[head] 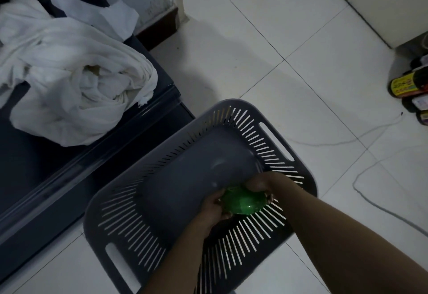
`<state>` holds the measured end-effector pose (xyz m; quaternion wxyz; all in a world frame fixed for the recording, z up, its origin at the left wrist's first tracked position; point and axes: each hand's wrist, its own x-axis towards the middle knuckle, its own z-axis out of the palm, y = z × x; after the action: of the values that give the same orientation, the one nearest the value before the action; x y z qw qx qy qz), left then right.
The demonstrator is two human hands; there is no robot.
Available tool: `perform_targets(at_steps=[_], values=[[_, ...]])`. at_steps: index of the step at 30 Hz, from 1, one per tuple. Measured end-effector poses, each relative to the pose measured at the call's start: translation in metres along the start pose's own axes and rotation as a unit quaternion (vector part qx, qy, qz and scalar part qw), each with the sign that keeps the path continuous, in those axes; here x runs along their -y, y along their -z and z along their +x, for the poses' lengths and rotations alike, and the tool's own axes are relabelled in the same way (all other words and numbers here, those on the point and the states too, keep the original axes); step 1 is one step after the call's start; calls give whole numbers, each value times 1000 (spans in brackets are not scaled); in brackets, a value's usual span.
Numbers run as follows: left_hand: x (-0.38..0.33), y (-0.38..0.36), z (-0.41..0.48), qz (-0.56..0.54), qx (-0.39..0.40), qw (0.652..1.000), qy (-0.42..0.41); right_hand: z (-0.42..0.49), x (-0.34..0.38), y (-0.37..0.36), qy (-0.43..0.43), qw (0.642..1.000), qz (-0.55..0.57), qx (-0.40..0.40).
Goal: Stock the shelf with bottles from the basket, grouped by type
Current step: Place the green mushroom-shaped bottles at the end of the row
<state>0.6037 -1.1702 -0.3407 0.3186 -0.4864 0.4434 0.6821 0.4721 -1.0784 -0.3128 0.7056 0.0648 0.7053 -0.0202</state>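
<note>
In the basket [185, 177]: we find one green bottle [243, 201], close to the right-hand wall and seen end-on, with its glossy base turned up toward us.
Left hand [212, 208]: it reaches in from the near side, and its fingers curl round the bottle's left side.
Right hand [260, 183]: it comes in over the right rim and wraps the bottle's far and right side (so both hands grip the same bottle).
Bottle height: we cannot tell whether it rests on the basket's bottom or hangs just above it.
Basket body: we see grey plastic with slotted walls and a handle cut-out at the far right and at the near left. It sits on the white tiled floor [254, 38].
Left of us: dark low furniture [34, 177] lies just beside the basket's left corner, with a crumpled white cloth [69, 73] heaped on top.
Right edge: we make out a cluster of dark bottles [407, 85] at floor level, well apart from the basket. One has a yellow label, and the others are cut off by the frame.
Above them: a white cabinet [382, 4], its lower edge just over the cluster.
On the tiles: a thin pale cord [354, 183] loops to the right of the basket, between it and the dark bottles.
</note>
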Motion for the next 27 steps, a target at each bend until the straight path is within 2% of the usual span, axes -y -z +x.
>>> perform_targets(at_steps=[2,4,6,8,9,11,12,15,18,21,27], values=[[2,5,4,121,-3,989,-87,8,-3,-1,-13,999,37,-4],[3,8,7,251,-19,953,-169,14,-4,-2,-19,998,62,2],[0,9,12,352,-23,912,-209,19,-3,-5,-22,997,71,9],[-4,8,14,427,-1,878,-215,26,-3,-8,-15,993,112,20],[-6,6,15,423,10,875,-236,28,-4,-9,-7,990,139,26],[-9,8,21,374,18,895,-243,32,-5,-9,10,984,177,30],[-9,8,22,376,12,894,-245,33,-6,-7,16,980,195,25],[-3,13,20,268,31,939,-212,32,-6,-1,18,956,292,22],[-3,22,8,212,34,959,-185,19,-3,5,35,925,375,51],[-10,31,-7,170,39,973,-152,8,-1,3,79,898,427,76],[-23,31,-42,43,22,988,-145,-17,5,-23,200,849,478,106]])
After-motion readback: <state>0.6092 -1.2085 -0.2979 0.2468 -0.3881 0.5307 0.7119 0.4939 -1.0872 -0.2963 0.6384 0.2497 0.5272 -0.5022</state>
